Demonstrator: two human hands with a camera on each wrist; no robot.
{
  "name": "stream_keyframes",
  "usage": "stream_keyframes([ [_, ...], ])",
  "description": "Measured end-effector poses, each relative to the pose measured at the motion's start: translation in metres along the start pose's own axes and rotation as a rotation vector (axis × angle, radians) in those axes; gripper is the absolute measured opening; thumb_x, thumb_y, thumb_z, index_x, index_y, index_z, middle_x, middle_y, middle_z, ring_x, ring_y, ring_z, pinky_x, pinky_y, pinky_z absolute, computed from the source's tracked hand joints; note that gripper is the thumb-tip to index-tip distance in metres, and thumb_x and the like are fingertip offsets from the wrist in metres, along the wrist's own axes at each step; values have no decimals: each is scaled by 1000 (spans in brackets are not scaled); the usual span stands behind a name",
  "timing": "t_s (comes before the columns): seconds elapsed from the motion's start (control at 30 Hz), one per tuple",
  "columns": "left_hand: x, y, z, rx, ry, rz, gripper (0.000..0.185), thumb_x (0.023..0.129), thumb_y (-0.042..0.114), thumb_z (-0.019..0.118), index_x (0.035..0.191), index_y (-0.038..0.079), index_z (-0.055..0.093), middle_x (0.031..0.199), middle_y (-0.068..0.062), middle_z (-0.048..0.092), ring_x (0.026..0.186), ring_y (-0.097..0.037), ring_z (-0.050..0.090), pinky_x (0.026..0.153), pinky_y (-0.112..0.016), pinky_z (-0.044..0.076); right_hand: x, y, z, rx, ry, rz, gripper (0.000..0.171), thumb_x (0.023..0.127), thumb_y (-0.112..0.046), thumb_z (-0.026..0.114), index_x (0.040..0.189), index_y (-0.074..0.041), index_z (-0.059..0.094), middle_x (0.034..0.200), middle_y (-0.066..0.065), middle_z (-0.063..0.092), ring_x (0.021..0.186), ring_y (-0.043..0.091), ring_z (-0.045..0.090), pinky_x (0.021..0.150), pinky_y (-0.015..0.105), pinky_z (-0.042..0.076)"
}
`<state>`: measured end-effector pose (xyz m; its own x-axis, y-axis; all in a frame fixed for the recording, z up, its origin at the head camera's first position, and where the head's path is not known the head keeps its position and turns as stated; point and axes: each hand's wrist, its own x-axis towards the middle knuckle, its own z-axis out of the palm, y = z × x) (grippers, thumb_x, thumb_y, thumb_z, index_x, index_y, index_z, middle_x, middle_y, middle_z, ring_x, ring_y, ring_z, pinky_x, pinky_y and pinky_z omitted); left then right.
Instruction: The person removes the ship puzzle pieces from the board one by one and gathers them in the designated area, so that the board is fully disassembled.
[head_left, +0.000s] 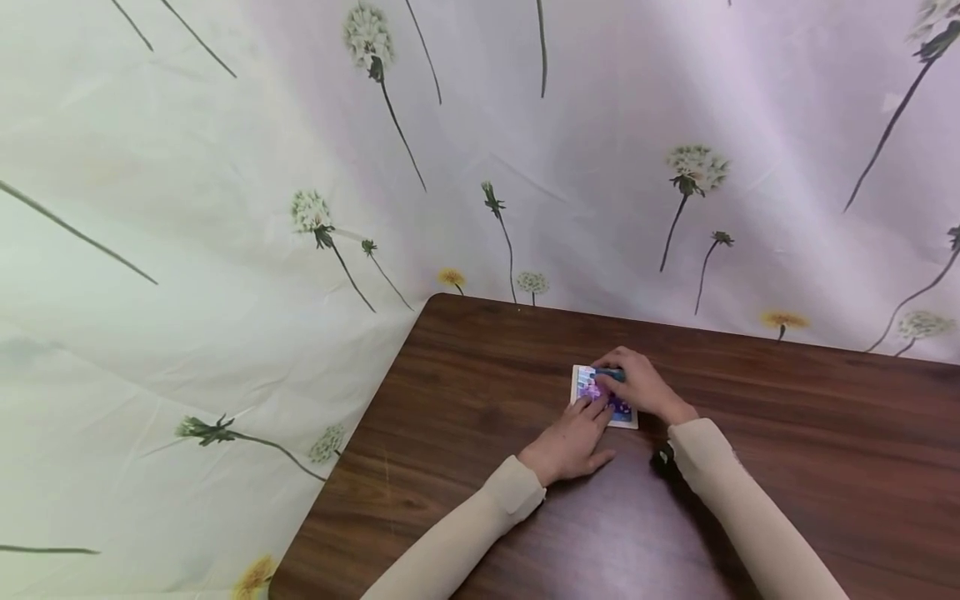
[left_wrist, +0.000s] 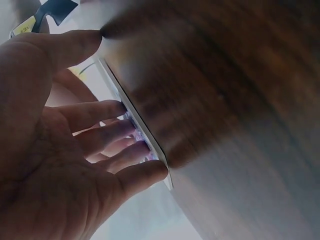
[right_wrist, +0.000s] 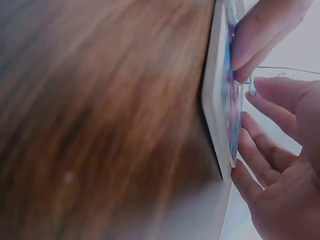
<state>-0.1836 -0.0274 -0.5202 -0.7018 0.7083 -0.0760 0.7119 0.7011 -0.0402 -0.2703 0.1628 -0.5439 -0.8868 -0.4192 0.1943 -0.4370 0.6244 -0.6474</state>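
A small flat picture puzzle in a white-rimmed board point(head_left: 574, 385), blue and purple, lies on the brown table point(head_left: 465, 392). My left hand point(head_left: 567, 447) reaches in from its near left side, its fairly straight fingers resting on the picture and its thumb held apart. In the left wrist view, the fingertips meet the board's edge point(left_wrist: 150, 140). Across the far right part of the board lies my right hand point(head_left: 641, 387). Its thumb and index finger pinch a small bluish-green puzzle piece point(right_wrist: 252, 85), seen in the right wrist view, while the other fingers touch the board's side.
A pale cloth point(head_left: 615, 167) printed with dandelions hangs behind the table and down its left side. The table's rounded far left corner point(head_left: 438, 302) is in view. A black device with a yellow label point(left_wrist: 62, 10) shows near the right wrist.
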Motion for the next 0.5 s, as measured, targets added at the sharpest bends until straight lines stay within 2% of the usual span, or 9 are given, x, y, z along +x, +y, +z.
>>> stream_keyframes([
  [0.17,1,0,0,-4,7,1,70,104,50,59,156,5,47,164,-9,44,152,-24,42,128,-34,31,1,-2,-2,56,27,-3,19,100,-10,69,117,-3,75,114,16,72,108,34,69,96,57,55],
  [0.5,0,0,-1,27,30,10,69,103,51,59,153,5,51,161,-10,49,150,-24,45,127,-35,32,4,-7,-2,112,27,61,9,101,-16,70,104,-9,74,107,10,75,103,27,68,96,50,53],
])
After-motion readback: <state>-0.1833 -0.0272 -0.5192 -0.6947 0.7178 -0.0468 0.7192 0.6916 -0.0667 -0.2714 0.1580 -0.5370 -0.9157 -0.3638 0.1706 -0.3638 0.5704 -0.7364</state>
